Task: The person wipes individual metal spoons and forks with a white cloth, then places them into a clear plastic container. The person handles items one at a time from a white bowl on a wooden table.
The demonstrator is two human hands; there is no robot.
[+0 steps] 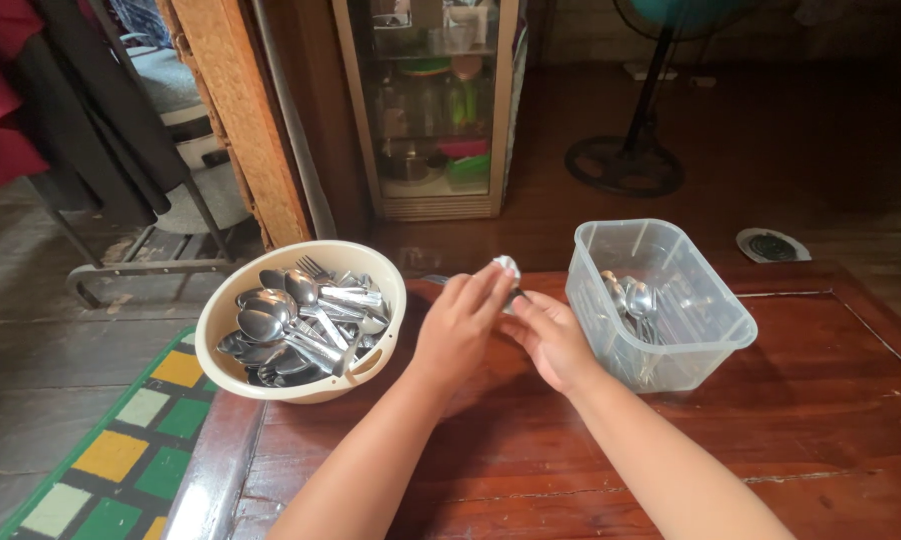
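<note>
Left hand (461,320) grip pinched on small white wad (508,266), likely cloth. Right hand (551,335) grip closed on metal utensil (516,293), mostly hidden; long axis seemingly toward cream bowl (231,310) of spoons at left. Clear plastic tub (711,300) just right, nearer right hand. All on wooden counter (821,400).

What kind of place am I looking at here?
Probably a room in a home, perhaps a dining area. A glass-fronted cabinet holds dishware, a standing fan is on the wooden floor, and a round bowl of spoons and forks sits on a wooden table.
</note>
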